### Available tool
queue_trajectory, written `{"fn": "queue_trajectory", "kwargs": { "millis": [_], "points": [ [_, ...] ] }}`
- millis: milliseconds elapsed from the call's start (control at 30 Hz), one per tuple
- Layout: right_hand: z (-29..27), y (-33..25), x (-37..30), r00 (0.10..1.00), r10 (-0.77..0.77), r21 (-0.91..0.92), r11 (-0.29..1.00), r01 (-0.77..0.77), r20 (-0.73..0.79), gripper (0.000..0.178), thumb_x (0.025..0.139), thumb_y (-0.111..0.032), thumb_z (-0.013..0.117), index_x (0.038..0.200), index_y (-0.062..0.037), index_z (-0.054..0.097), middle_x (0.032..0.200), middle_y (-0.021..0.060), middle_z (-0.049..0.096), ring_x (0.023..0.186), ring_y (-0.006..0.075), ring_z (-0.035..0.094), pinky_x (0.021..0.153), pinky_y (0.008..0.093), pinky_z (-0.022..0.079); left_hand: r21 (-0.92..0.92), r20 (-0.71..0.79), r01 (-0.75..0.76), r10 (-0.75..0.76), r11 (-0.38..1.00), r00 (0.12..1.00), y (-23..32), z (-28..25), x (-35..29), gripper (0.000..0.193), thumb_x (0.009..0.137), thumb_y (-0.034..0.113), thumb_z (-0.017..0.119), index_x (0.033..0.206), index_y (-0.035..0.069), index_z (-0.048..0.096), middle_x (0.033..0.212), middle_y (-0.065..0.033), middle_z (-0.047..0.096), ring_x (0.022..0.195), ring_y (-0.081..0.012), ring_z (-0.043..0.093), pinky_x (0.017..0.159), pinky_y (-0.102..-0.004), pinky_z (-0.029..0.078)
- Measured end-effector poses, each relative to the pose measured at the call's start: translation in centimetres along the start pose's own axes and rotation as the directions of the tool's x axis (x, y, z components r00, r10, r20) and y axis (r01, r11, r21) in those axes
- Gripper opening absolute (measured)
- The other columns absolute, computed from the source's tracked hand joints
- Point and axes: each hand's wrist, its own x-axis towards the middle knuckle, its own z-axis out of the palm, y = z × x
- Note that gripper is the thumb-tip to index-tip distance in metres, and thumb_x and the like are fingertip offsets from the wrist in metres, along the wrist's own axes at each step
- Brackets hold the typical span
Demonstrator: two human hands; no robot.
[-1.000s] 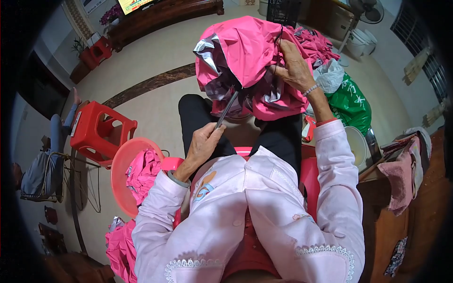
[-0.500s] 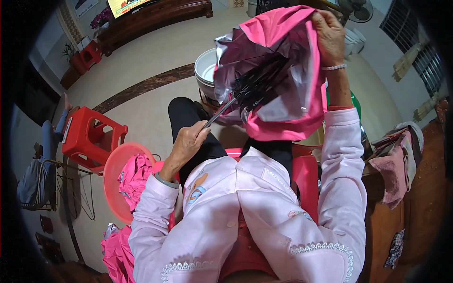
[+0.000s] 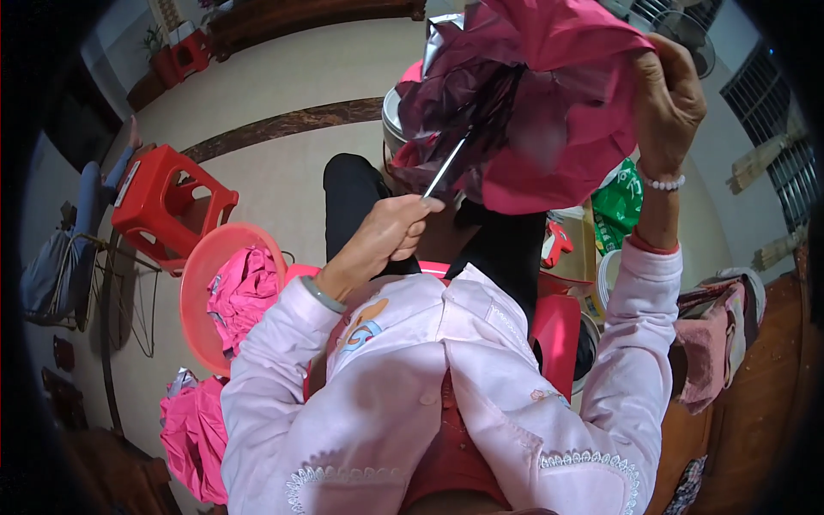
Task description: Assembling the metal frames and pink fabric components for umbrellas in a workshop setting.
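A pink umbrella [image 3: 558, 163] with a silvery lining hangs half folded in front of me, its dark ribs bunched inside the cloth. My left hand [image 3: 382, 236] is closed round the lower end of its thin metal shaft. At the upper right, my right hand [image 3: 674, 99] pinches the edge of the pink canopy and holds it out to the side. Folds of cloth hide part of the ribs and the far side of the canopy.
Left of my legs sits a pinkish-red basin [image 3: 193, 296] with crumpled pink cloth [image 3: 249, 296] in it; more pink cloth [image 3: 193, 433] lies below. A red stool [image 3: 163, 202] stands beyond. Behind the umbrella is a white bucket [image 3: 392, 120]; a green bag [image 3: 616, 206] is at right.
My right hand has moved right and slightly up, drawing the canopy edge outward. The left hand has shifted up and right with the shaft. The view has shifted a little.
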Motion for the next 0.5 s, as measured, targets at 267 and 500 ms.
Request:
{"fn": "queue_trajectory", "kwargs": {
  "millis": [267,500],
  "points": [
    [-0.9,-3.9,1.4,0.844,0.308,0.227,0.871,-0.436,0.440,0.027,0.088,-0.019,0.052,0.106,0.0002,0.055,0.097,0.0074,0.060,0.087,0.0121,0.056,0.080,0.0245,0.043,0.418,-0.035,-0.393,0.447,0.819,0.894,-2.0,-1.0,2.2,0.021,0.089,0.018,0.047,0.091,0.001,0.058,0.053,0.0034,0.040,0.042,-0.0043,0.036,0.037,-0.0213,0.026],
    [-0.2,0.4,2.0,0.867,0.384,-0.223,0.919,-0.326,0.318,0.043,0.084,-0.026,0.058,0.115,0.0015,0.049,0.103,0.0114,0.058,0.091,0.0145,0.054,0.078,0.0264,0.044,0.790,0.111,-0.549,0.818,0.272,0.564,-1.9,-1.6,1.9,0.018,0.084,0.012,0.052,0.095,-0.001,0.055,0.062,-0.0122,0.052,0.050,-0.0231,0.051,0.049,-0.0315,0.040]
  ]
}}
